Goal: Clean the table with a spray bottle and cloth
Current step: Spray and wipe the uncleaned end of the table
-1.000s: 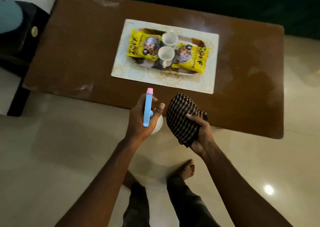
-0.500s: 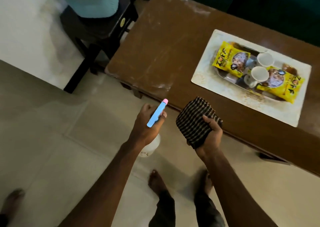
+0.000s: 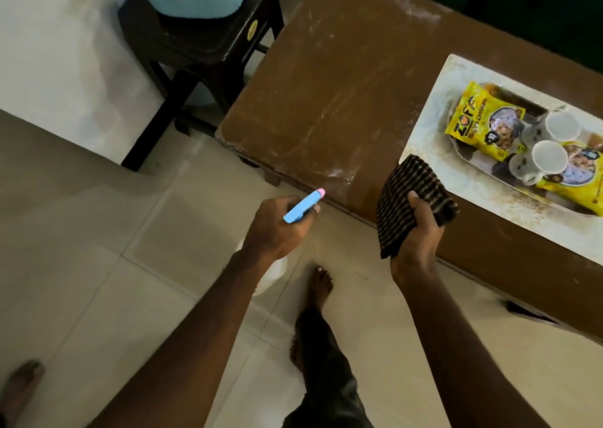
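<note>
My left hand (image 3: 274, 228) grips the spray bottle (image 3: 303, 206) beside the dusty brown tabletop (image 3: 342, 101); my right hand (image 3: 416, 241) clutches the striped cloth (image 3: 414, 195) at its near edge. Spray could drift onto the snack packets (image 3: 483, 120) and cups (image 3: 548, 158) nearby.

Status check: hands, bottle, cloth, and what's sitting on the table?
Left hand gripping spray bottle, nozzle toward table. Right hand holding checked cloth over near edge. Dusty streaks unwiped. Tray with cups, snack packets on placemat in the way.
</note>
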